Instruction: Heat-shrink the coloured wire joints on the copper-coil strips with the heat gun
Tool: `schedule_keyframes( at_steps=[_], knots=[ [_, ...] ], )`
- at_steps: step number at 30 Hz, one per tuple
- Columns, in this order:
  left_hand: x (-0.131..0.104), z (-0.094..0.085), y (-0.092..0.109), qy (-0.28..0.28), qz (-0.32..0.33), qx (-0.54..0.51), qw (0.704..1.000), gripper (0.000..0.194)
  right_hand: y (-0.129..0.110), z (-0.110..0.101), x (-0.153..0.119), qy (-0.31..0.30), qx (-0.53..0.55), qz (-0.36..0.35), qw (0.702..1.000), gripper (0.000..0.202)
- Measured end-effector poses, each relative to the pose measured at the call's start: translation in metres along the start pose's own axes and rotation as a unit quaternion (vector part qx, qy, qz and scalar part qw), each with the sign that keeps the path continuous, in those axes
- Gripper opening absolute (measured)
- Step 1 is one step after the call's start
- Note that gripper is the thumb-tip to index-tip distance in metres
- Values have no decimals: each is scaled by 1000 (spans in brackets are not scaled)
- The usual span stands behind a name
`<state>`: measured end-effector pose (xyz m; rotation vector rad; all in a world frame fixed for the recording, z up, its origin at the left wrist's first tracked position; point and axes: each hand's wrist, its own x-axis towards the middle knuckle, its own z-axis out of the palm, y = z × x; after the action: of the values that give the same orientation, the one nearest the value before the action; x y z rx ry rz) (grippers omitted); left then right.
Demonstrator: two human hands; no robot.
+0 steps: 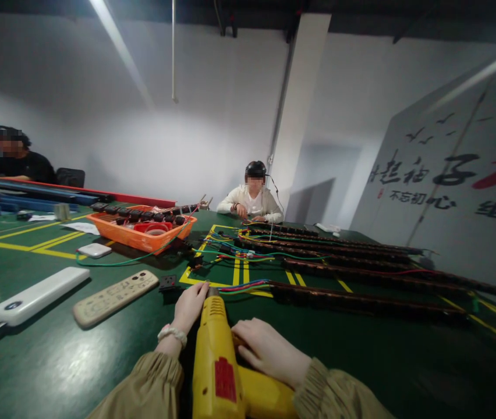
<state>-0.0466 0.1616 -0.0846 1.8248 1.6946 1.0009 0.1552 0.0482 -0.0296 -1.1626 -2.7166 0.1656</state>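
My left hand [190, 308] and right hand [272, 352] flank the heat gun [213, 343], perhaps steadying it. I cannot tell what their fingers hold.

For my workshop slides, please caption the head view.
Left hand and right hand flanking a yellow heat gun, an orange basket farther across the green table.

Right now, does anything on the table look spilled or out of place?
I see nothing spilled. The orange bin looks untidy, though: black parts jut above its rim, and a green wire droops past its side onto the table, unlike the strips laid in rows.
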Motion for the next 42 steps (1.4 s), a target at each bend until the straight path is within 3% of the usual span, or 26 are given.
schedule_keyframes(
  at_steps=[17,30,36,42],
  knots=[
    [-5,1,-6,2,55,-44,998,40,16,-8,-21,-18,47,8,999,13],
    [-8,-3,-4,-13,64,-47,997,40,49,-19,-65,15,78,87,993,19],
    [-10,-3,-2,-14,66,-50,996,40,63,-26,-86,34,24,143,989,23],
    [-11,-2,-1,-2,55,-42,998,38,61,-28,-91,43,-23,153,987,25]
  ],
)
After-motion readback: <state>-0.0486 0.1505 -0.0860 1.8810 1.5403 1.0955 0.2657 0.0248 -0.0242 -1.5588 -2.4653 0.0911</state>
